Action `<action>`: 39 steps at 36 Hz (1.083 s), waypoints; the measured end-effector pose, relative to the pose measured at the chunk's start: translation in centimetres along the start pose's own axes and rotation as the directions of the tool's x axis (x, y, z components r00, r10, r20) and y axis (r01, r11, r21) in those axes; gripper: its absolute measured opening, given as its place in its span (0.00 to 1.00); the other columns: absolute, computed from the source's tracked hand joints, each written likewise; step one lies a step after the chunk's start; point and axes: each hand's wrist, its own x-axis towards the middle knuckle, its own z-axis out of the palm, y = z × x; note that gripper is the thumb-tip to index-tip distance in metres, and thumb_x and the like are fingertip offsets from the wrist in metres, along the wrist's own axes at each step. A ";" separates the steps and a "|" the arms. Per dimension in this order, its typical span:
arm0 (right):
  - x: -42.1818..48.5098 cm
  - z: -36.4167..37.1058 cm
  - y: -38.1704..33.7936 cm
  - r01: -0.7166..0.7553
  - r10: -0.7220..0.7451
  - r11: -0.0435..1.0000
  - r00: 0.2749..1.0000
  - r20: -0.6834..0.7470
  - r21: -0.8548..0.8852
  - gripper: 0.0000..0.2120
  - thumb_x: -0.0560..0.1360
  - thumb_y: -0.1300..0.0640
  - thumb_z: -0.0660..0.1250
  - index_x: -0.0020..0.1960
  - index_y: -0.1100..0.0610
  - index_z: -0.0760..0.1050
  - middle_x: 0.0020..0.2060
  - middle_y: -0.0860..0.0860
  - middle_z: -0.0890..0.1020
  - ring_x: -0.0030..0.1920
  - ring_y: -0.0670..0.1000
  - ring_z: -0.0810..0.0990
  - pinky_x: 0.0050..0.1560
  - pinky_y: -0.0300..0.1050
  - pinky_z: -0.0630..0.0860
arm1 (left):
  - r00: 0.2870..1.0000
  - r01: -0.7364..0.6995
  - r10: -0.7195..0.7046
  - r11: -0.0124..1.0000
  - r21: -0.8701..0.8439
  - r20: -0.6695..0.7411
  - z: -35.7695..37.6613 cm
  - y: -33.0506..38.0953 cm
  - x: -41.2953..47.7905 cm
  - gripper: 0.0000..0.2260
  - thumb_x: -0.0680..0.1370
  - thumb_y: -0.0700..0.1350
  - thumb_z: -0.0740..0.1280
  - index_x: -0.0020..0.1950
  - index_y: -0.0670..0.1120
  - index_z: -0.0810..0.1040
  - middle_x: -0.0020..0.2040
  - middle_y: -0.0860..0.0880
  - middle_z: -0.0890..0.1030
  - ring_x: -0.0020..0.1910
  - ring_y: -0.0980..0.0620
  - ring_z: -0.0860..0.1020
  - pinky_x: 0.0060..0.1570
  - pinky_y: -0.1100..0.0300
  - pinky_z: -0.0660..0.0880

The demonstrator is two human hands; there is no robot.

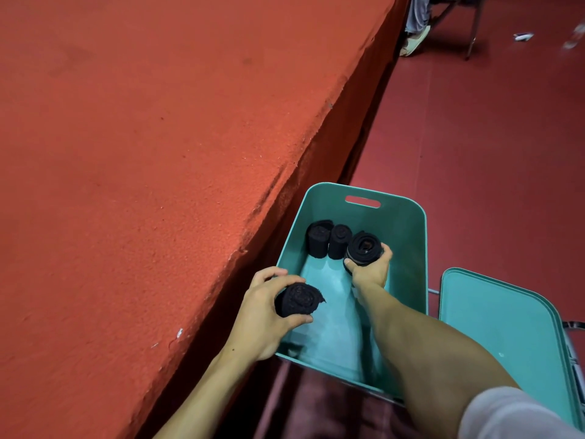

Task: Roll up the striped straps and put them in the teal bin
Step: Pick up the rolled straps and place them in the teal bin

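Since the rolled straps are soft, light cloth, likely to spring loose if let slack, each is best taken round its girth. The left hand [266,318] does so, fingers and thumb curled round the near roll [297,299] over the teal bin's [408,223] 8 o'clock rim. The right hand [372,270] clasps the far roll [364,247] at the bin's 1 o'clock, just beside two standing rolls [318,239] at 11 o'clock.

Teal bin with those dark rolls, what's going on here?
A person is loading rolled straps into the teal bin. The right hand grips one roll low inside it, beside two rolls resting at the far end. The left hand holds another roll over the bin's near left rim. The lid lies to the right.
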 end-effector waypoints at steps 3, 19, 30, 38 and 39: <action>-0.7 -0.7 -0.9 -0.003 0.003 0.997 1.000 -0.003 -0.082 0.46 0.64 0.65 0.80 0.74 0.47 0.60 0.71 0.55 0.67 0.67 0.61 0.71 0.70 0.55 0.66 | 1.000 0.001 -0.001 1.000 0.015 0.002 0.1 0.1 0.0 0.26 0.62 0.43 0.83 0.52 0.64 0.77 0.59 0.64 0.66 0.58 0.72 0.69 0.57 0.81 0.60; -6.8 -3.6 -5.4 0.227 -0.259 0.965 0.898 0.355 0.132 0.25 0.68 0.67 0.77 0.60 0.53 0.74 0.60 0.54 0.79 0.60 0.57 0.77 0.57 0.46 0.75 | 0.988 -0.130 0.141 0.979 0.154 -0.066 0.4 0.1 0.6 0.26 0.61 0.45 0.83 0.57 0.52 0.83 0.52 0.59 0.72 0.59 0.55 0.65 0.61 0.77 0.55; -11.6 -6.2 -6.5 0.409 -0.337 0.902 0.460 0.821 0.141 0.26 0.66 0.69 0.78 0.60 0.53 0.78 0.56 0.49 0.83 0.54 0.46 0.82 0.57 0.39 0.77 | 0.988 -0.053 0.070 0.991 0.120 -0.141 0.0 0.9 0.0 0.25 0.63 0.44 0.82 0.55 0.59 0.78 0.49 0.65 0.75 0.58 0.52 0.64 0.58 0.78 0.56; -12.6 -5.0 -6.8 0.576 -0.381 0.815 0.452 0.806 0.062 0.27 0.63 0.63 0.82 0.60 0.50 0.79 0.53 0.47 0.84 0.54 0.42 0.82 0.59 0.37 0.75 | 0.988 -0.018 0.034 0.994 0.108 -0.148 -0.5 0.9 -0.4 0.25 0.64 0.41 0.81 0.58 0.50 0.79 0.50 0.61 0.76 0.58 0.54 0.70 0.52 0.81 0.60; -12.6 -4.9 -6.8 0.589 -0.381 0.807 0.454 0.805 0.050 0.27 0.63 0.62 0.82 0.60 0.51 0.80 0.53 0.47 0.85 0.54 0.44 0.82 0.59 0.38 0.76 | 0.990 -0.013 0.028 0.994 0.109 -0.141 -0.6 0.8 -0.4 0.24 0.65 0.42 0.81 0.58 0.50 0.79 0.50 0.60 0.77 0.57 0.54 0.71 0.51 0.80 0.61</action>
